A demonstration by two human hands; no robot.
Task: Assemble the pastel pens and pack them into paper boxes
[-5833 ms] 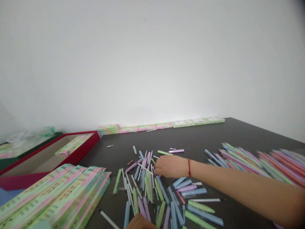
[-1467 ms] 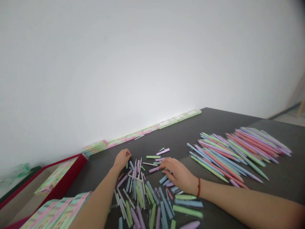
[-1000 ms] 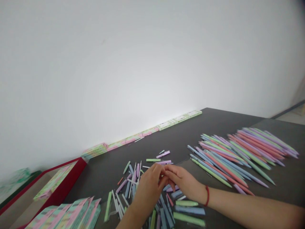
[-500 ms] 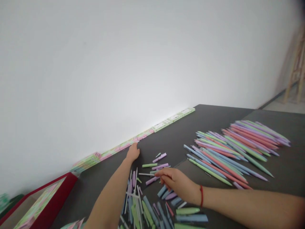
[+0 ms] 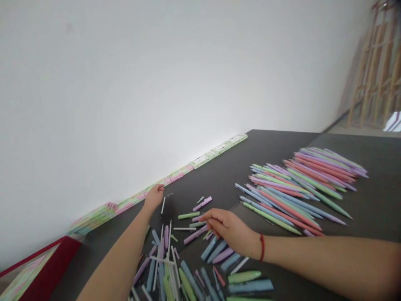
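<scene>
My left hand [image 5: 153,196] reaches far across the dark table [image 5: 275,144] toward the wall. Its fingers are curled, and a thin white refill [image 5: 163,205] sits at its fingertips. My right hand [image 5: 230,230], with a red string at the wrist, hovers over the scattered pen parts [image 5: 188,267]. Its fingers are pinched together near a purple barrel [image 5: 194,235]; what they hold is hidden. Loose pastel barrels, caps and white refills lie between and below both arms.
A fanned pile of assembled pastel pens [image 5: 297,188] lies to the right. A row of flat pastel boxes [image 5: 200,159] runs along the white wall. A red tray [image 5: 46,267] sits at the lower left. A wooden frame [image 5: 376,62] stands beyond the table.
My left hand has drawn back a little from the boxes at the wall, with the white refill now beside it. My right hand has stayed over the parts. The view has swung right.
</scene>
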